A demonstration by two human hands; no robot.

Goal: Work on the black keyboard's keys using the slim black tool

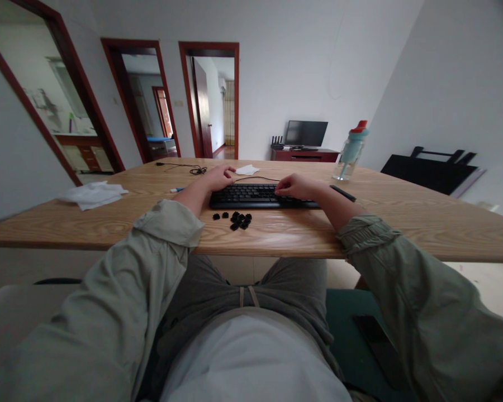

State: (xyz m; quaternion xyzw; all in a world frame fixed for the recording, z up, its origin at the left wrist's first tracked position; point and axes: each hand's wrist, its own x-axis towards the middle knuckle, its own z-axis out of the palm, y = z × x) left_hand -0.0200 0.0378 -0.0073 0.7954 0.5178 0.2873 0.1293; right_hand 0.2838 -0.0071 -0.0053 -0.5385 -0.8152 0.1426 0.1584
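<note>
1. Table [402,223]: wood grain, smooth, slightly glossy.
2. Keyboard [255,196] and the loose keycaps [240,219] at its 6 o'clock: matt black plastic.
3. Bottle [351,152] at 2 o'clock: translucent plastic.
4. Sleeves [163,234]: matt cloth.

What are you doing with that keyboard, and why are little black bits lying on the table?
A person sits at a wooden table with both hands on a black keyboard. The left hand rests at its far left end, and the right hand lies on the keys toward the right. A small heap of loose black keycaps lies on the table just in front of the keyboard. A water bottle stands to the right and crumpled white cloth lies to the left.
</note>
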